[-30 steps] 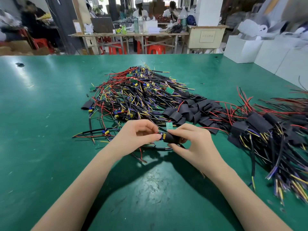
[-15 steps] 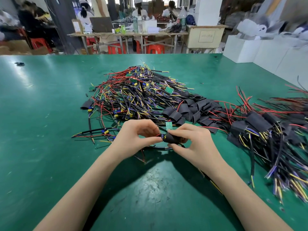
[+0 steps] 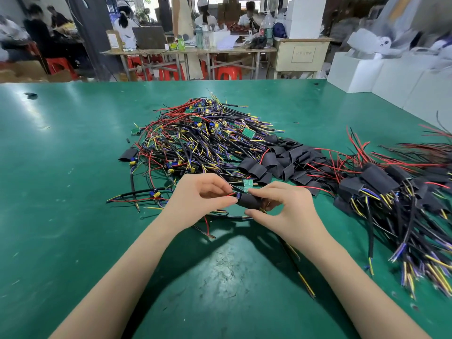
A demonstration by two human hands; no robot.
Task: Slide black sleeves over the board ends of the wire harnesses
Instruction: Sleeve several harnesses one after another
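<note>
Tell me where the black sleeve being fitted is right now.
In the head view the black sleeve sits at centre, just above the green table, pinched between the left hand and right hand, in front of the loose sleeve pile.

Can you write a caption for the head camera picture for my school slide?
Two bare hands, left hand and right hand, hold a black tube sleeve on a wire harness over a green table.

A green worktop (image 3: 73, 216) is carrying a wire harness pile (image 3: 195, 140), loose black sleeves (image 3: 281, 162) and sleeved harnesses (image 3: 391, 192).
</note>
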